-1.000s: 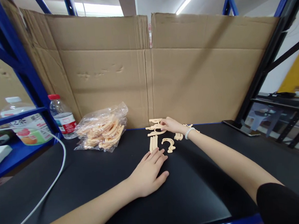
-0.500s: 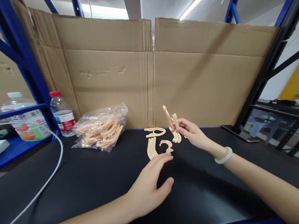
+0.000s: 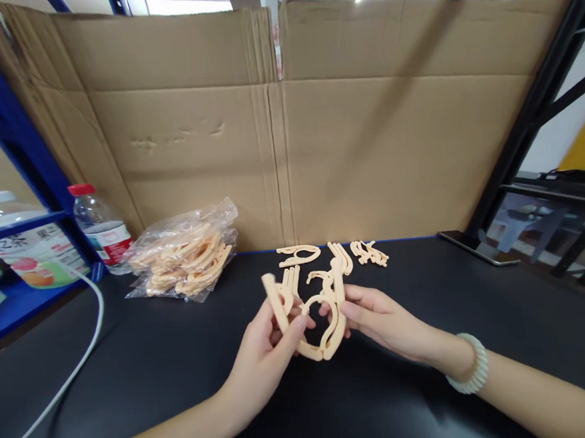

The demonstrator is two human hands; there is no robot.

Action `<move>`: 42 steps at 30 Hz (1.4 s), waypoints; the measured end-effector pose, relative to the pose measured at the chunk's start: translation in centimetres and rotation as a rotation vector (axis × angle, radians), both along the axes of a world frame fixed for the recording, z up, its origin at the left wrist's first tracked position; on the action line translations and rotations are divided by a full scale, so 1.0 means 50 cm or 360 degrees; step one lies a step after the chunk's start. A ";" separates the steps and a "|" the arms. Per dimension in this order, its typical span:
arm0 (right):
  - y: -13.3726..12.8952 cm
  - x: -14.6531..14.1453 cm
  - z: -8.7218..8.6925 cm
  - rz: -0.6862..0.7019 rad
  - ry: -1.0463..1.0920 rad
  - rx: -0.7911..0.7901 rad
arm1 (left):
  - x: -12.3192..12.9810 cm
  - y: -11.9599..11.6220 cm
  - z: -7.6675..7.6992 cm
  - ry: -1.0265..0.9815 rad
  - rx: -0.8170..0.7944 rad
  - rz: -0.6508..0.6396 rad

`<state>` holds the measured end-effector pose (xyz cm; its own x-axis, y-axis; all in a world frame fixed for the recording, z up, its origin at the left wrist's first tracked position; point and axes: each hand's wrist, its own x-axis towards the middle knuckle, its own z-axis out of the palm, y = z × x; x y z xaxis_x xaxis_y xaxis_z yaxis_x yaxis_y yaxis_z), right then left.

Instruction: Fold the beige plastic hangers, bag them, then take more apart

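Observation:
Both hands hold one jointed beige plastic piece [image 3: 312, 352] above the black table. My left hand [image 3: 272, 350] pinches its left arm, and my right hand [image 3: 379, 316] grips the right arm. A thin curved hook part shows between the two arms. Behind it lie curved strips [image 3: 291, 279], partly hidden by the held piece, and hook parts [image 3: 321, 277]. Farther back are a rounded folded piece [image 3: 299, 253], more curved strips [image 3: 341, 257] and a cluster of small hooks [image 3: 369, 252].
A clear plastic bag [image 3: 182, 253] of beige parts sits back left, beside a red-capped bottle [image 3: 103, 229]. A white cable [image 3: 87, 333] crosses the table's left side. Cardboard [image 3: 367, 140] stands behind. A dark flat device [image 3: 475, 249] lies back right.
My right hand has brought the beige piece nearer and down to the middle, where it is spread wider. My left hand has closed on its left arm. The view has shifted.

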<state>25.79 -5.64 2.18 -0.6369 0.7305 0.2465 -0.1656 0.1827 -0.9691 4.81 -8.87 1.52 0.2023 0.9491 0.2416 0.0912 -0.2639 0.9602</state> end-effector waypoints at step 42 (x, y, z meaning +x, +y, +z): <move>0.023 0.004 -0.024 -0.0342 0.0166 -0.0439 | -0.007 0.002 0.002 0.0232 0.0178 -0.0601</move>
